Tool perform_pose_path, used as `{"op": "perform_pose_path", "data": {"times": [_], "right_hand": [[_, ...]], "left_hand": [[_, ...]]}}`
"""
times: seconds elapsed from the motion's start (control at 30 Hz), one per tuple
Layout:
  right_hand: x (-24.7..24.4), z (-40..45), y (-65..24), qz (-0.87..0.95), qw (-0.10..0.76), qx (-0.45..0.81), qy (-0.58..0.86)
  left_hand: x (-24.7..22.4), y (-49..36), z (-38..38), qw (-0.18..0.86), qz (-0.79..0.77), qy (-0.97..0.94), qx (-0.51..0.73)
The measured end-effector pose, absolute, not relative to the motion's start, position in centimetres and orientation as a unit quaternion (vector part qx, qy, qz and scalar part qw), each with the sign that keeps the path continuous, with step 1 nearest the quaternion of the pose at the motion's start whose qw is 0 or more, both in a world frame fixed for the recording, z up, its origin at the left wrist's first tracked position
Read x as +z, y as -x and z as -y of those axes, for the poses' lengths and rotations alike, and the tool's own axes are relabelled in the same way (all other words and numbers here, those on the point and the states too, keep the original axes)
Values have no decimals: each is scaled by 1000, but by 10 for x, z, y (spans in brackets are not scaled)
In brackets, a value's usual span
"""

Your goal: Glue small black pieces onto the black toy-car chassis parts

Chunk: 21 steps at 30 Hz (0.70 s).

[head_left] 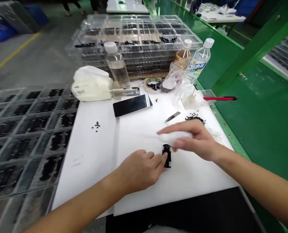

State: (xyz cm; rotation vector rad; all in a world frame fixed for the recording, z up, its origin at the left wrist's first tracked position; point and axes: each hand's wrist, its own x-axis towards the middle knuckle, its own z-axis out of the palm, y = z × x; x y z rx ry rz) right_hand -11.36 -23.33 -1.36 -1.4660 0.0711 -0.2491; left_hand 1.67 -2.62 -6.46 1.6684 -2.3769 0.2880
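My left hand (144,170) is closed, its thumb and forefinger on a small black plastic part (167,155) that lies on the white table. Just above and right of that part is my right hand (194,140), its fingers curled round a white squeeze bottle (175,137). Motion blurs the bottle, and its thin tip points left. Beyond the right hand lie a heap of tiny black pieces (194,119) and a pair of tweezers (172,116). A few more black bits (96,126) are scattered at the left.
A phone (133,105), a tape roll (153,84), bottles (118,66) and a white bag (92,84) stand or lie toward the back. Behind them are stacked clear trays (139,32). More trays (22,129) flank the left, and a green partition (260,106) the right.
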Motion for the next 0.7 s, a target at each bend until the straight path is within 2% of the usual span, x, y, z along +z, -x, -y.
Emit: {"op": "perform_pose_path", "data": {"times": [0.13, 0.23, 0.47, 0.57, 0.7], "right_hand": [[-58, 258, 164, -154, 706, -240, 649], [-74, 262, 175, -199, 681, -296, 639], [-66, 257, 176, -232, 560, -313, 731], [-61, 255, 171, -281, 571, -344, 690], [-59, 252, 168, -321, 589, -322, 668]], "left_hand": [[-73, -2, 53, 159, 811, -548, 129], [-75, 0, 58, 202, 804, -549, 109], [-69, -10, 48, 247, 801, -544, 28], [-66, -8, 45, 247, 779, -576, -4], [-64, -3, 49, 256, 748, -612, -10]]}}
